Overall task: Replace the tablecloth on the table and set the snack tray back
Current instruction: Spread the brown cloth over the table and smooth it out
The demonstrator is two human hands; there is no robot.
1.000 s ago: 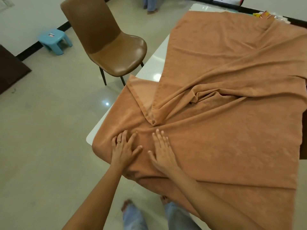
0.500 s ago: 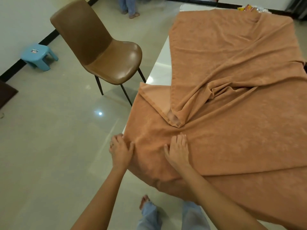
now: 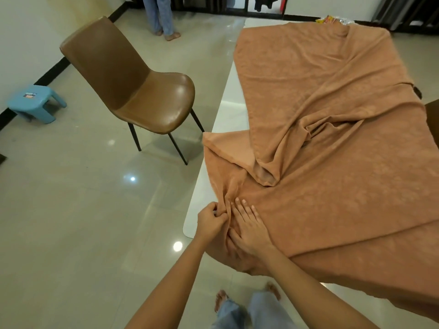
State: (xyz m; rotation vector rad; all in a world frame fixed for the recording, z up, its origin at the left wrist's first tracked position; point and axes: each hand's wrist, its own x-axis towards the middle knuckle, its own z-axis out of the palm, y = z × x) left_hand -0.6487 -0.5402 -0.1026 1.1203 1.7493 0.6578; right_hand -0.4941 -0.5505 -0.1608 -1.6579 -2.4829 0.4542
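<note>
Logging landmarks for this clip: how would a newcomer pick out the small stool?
Start at the brown leather chair left of the white table. Look farther left to the wall: the low blue plastic stool stands there, the only blue furniture, far shorter than the chair.

The tablecloth lies on the table, with the chair to its left.

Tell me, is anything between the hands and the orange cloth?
Nothing visible is. The left hand pinches a ridge of the tablecloth near the table's corner, and the right hand lies flat on the cloth right beside it. Both touch the fabric directly.
</note>
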